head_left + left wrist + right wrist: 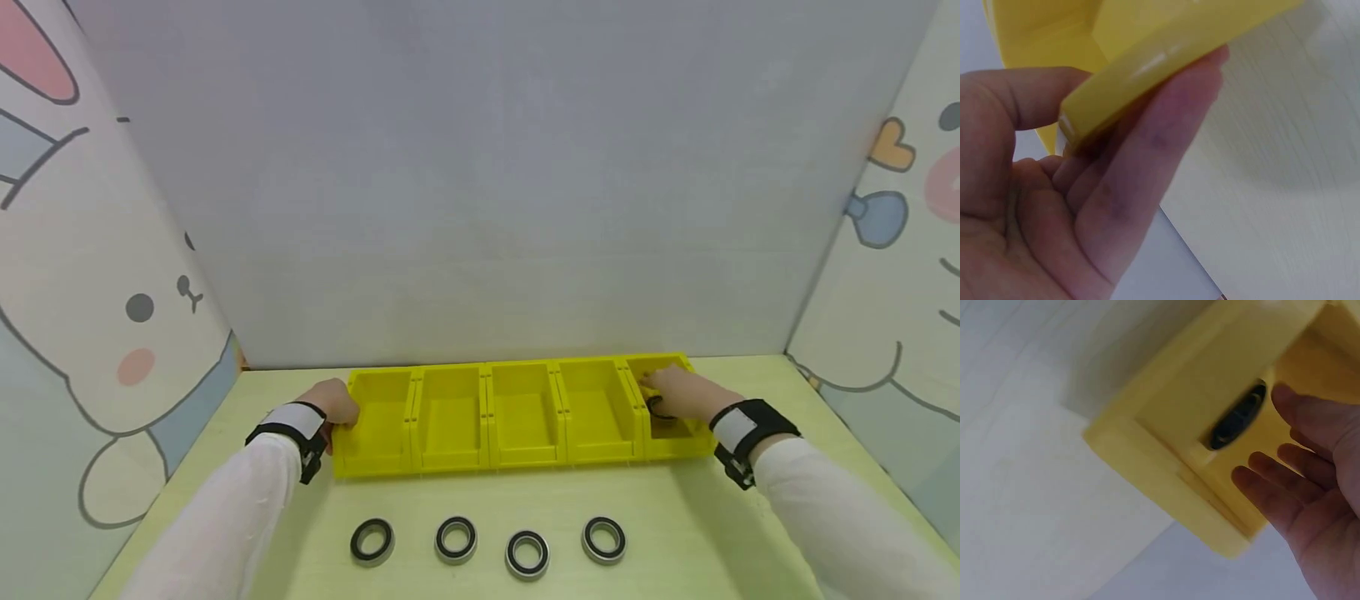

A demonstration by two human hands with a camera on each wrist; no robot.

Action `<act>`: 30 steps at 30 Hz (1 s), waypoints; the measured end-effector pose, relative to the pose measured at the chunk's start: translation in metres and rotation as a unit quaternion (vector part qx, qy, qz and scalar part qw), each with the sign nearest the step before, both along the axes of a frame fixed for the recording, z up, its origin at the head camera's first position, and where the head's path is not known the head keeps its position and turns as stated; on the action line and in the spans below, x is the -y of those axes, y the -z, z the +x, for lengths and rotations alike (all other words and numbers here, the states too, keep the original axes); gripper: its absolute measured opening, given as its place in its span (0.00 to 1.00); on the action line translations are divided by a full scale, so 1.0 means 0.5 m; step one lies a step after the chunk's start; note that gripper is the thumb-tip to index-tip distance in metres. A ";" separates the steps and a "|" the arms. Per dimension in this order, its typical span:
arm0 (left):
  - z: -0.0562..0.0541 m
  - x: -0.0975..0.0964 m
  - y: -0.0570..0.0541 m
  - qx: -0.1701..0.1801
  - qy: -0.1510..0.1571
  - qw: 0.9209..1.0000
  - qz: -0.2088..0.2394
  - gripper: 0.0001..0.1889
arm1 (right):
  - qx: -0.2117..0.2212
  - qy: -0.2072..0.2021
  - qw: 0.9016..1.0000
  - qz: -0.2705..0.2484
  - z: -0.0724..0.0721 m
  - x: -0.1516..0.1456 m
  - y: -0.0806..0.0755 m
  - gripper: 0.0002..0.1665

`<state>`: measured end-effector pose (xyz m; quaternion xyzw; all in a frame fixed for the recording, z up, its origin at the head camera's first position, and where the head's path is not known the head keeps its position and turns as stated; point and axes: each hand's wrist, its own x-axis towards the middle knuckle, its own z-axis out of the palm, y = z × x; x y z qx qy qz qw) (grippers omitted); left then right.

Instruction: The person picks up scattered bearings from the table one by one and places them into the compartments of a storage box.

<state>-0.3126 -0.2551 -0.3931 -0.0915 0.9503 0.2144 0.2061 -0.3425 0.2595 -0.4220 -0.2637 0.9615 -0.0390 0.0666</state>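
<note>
My left hand (pixel 337 402) pinches the left end wall of a row of yellow bins (pixel 450 461). In the left wrist view the thumb lies inside that wall and the fingers (pixel 1147 144) run along its outside. Over the rightmost bin is my right hand (pixel 681 392), its fingers spread and loosely bent. A dark ring-shaped bearing (pixel 1238 415) is inside that bin, appearing tilted and blurred. In the right wrist view a gap shows between the fingertips (pixel 1282 394) and the bearing.
Several black-and-silver bearings (pixel 456 540) lie spaced out on the pale table (pixel 465 583) in front of the bins. Behind stands a plain grey-white wall (pixel 487 192). Panels with cartoon animals (pixel 97 275) flank the table.
</note>
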 end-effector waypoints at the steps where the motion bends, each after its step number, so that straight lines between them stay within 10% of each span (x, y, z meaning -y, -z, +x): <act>1: 0.000 0.000 -0.001 0.000 -0.001 1.000 0.000 0.09 | -0.009 0.003 1.000 0.000 0.006 0.002 -0.022 0.22; 7: -0.001 -0.001 -0.003 -0.001 -0.013 1.000 -0.001 0.09 | -0.138 0.013 0.989 -0.045 0.056 0.013 -0.161 0.33; 12: -0.010 -0.001 0.001 0.004 -0.020 1.000 0.008 0.10 | -0.299 -0.008 0.951 -0.074 0.139 0.027 -0.194 0.43; 16: -0.016 0.000 0.003 0.005 -0.019 1.000 0.012 0.10 | -0.318 -0.033 0.944 -0.076 0.213 0.050 -0.159 0.45; 30: -0.014 -0.003 0.000 0.008 -0.030 0.999 0.021 0.12 | -0.095 -0.110 0.986 -0.082 0.334 0.098 0.090 0.44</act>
